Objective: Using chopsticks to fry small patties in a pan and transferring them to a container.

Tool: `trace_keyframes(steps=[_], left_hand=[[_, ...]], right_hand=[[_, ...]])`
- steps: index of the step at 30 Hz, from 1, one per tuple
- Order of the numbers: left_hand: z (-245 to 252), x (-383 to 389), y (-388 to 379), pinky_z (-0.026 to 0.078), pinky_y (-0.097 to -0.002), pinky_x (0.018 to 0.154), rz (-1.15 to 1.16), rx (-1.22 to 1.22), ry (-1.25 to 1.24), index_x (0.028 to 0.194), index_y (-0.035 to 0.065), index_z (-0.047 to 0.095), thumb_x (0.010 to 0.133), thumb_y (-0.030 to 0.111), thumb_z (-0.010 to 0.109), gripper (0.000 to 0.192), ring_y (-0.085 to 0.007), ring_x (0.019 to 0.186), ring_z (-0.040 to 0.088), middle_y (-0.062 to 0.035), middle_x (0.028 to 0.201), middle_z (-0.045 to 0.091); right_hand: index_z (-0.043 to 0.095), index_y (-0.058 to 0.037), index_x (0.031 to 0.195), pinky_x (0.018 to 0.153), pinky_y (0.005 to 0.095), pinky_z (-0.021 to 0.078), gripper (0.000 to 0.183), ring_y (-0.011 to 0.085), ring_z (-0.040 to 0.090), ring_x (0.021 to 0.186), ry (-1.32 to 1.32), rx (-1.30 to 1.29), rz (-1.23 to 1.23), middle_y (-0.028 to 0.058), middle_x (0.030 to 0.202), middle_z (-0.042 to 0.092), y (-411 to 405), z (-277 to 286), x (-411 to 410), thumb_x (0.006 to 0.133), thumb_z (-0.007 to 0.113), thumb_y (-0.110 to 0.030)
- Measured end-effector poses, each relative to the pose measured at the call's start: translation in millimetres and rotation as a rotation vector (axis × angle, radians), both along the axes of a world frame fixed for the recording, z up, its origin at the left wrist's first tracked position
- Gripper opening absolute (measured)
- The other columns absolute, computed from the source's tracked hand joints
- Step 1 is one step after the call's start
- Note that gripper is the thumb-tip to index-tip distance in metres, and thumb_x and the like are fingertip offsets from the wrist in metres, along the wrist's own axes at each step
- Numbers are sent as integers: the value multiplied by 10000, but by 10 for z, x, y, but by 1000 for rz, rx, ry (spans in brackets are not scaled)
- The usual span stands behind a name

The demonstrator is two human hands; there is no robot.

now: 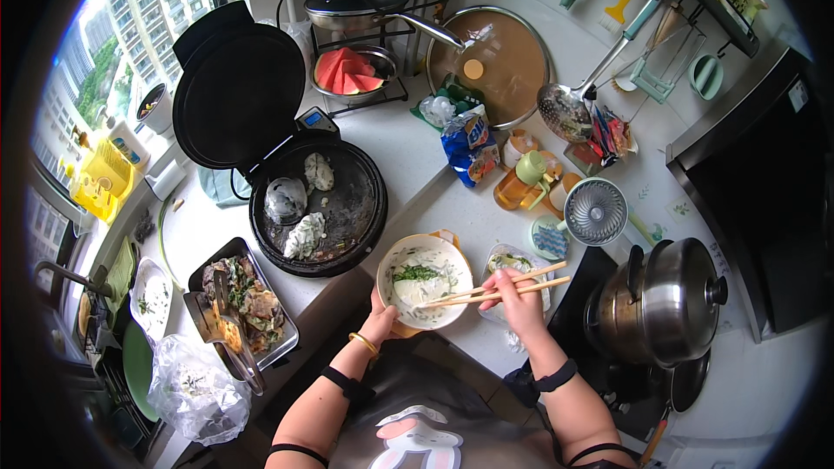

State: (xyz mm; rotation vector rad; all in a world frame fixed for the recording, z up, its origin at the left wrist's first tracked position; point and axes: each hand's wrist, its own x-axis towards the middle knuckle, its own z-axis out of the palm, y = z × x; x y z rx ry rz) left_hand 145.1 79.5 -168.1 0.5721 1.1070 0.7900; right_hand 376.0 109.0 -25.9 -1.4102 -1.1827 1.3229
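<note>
My left hand (381, 320) grips the near-left rim of a bowl (461, 260), holding it in front of my body. Inside lie a white batter-like mixture (412, 293) and a heap of chopped green herbs (416, 272). A pair of wooden chopsticks (515, 283) is held in my right hand (515, 306), their tips in the white mixture. Beyond the bowl stands an open electric griddle (352, 208) with two white, green-flecked lumps (305, 236) and a grey, shiny rounded item (285, 200) on its plate. Just past my right hand is a clear plastic container (498, 254) with pale food in it.
A metal tray (287, 339) of browned food with tongs (238, 332) across it sits left, beside a crumpled plastic bag (199, 397). A steel pot (671, 299) stands on the right. An oil bottle (518, 185) and a small fan (595, 212) are behind the container.
</note>
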Motion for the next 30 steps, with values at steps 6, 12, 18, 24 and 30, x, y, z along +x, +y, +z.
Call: trace_keyframes(steps=[6,12,18,24,30], left_hand=[[158,-23,-75,556,-489,743,-21,-119,-47,1421,241,27,803,89,528,810,-356,1152,479,-147,1361,289],[179,108,-129,533,-520,802,55,-176,-193,1379,209,69,801,34,509,747,-372,1133,504,-147,1357,308],[168,164,-113,521,-534,833,101,-158,-268,1361,185,108,782,-49,421,699,-380,1133,507,-160,1335,359],[350,299,-78,528,-536,831,177,-149,-265,1328,128,224,770,-97,370,619,-387,1080,545,-177,1292,409],[477,305,-14,554,-503,801,151,-176,-247,1287,76,316,763,-96,369,554,-363,1065,561,-184,1225,473]], right_hand=[[559,24,824,568,245,496,282,139,593,572,-126,97,-55,88,735,583,61,162,251,967,434,-185],[574,15,946,565,218,468,237,117,592,602,-29,-16,77,79,831,574,-37,92,150,964,459,-191],[580,0,1005,588,248,484,169,124,596,625,-262,132,269,88,935,551,-264,183,-70,938,473,-113],[572,-38,1093,662,340,520,247,304,617,800,-601,446,451,143,1026,552,-529,224,-184,848,539,-37],[552,-27,1128,646,372,529,311,306,626,776,-710,450,536,132,1043,543,-627,179,-154,821,585,-65]])
